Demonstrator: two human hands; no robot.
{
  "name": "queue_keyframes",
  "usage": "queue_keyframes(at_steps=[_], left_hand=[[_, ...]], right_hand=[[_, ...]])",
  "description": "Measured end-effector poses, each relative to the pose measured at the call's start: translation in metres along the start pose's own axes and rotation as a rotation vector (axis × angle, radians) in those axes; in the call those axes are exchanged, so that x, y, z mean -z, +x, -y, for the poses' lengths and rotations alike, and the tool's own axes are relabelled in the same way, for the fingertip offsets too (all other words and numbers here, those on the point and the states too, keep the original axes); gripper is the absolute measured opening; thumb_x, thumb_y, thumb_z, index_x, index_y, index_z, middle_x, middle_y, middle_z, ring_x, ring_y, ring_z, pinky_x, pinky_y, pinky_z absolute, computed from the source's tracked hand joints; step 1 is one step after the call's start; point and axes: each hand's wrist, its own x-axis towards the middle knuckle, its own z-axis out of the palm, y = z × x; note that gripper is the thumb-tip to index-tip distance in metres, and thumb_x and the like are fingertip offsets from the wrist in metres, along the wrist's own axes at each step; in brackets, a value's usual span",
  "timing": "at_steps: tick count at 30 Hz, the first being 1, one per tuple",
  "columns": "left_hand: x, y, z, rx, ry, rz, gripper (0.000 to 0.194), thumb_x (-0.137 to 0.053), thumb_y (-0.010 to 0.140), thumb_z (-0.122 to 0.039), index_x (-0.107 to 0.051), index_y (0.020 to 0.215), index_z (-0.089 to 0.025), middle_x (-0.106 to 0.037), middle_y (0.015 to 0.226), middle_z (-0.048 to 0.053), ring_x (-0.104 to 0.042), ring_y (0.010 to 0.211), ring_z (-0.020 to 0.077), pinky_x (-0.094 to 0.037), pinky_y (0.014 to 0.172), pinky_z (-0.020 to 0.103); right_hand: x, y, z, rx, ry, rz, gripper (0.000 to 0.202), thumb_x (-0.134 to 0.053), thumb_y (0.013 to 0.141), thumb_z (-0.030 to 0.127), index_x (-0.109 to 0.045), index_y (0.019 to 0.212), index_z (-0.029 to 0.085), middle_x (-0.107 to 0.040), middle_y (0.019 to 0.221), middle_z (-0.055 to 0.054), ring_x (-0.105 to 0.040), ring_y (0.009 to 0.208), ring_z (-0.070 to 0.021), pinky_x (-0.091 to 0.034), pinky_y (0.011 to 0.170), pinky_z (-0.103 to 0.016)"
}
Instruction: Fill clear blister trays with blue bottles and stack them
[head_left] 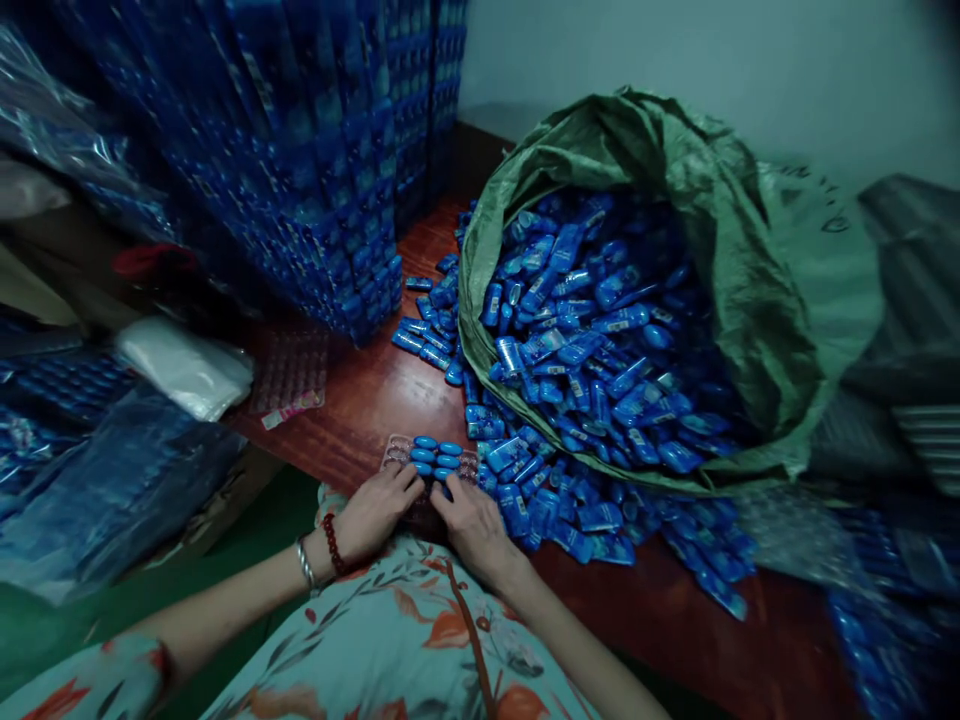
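In the head view, a clear moulded plastic tray (397, 450) lies at the table's near edge. Small blue wrapped bottles (424, 442) sit side by side in its middle, in two short columns. My left hand (379, 508), with a bead bracelet and a silver bangle on the wrist, has its fingers bent together at the near end of the left column. Opposite it, my right hand (474, 522) curls its fingers at the near end of the right column. Both sets of fingertips touch bottles there, and my hands hide the tray's near part.
A large green woven sack (772, 270) lies open at the right, spilling blue bottles (517, 450) onto the red-brown table (360, 390). Tall stacks of filled packs (322, 200) stand behind left. Another clear tray (289, 370) and a plastic bag bundle (187, 365) lie left.
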Motion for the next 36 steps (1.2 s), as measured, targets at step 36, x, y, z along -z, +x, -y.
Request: queue_keyframes(at_steps=[36], left_hand=[[0.036,0.177,0.033,-0.243,0.145,-0.009,0.023,-0.071,0.07,-0.027,-0.065,0.087,-0.013,-0.062,0.089,0.01,-0.058,0.083,0.0226,-0.047,0.071,0.031]], right_hand=[[0.002,0.055,-0.102,-0.342,-0.188,-0.082,0.02,-0.047,0.082,0.005,-0.061,0.092,0.016,-0.059,0.098,-0.012,-0.053,0.094,-0.0231,-0.041,0.076,-0.035]])
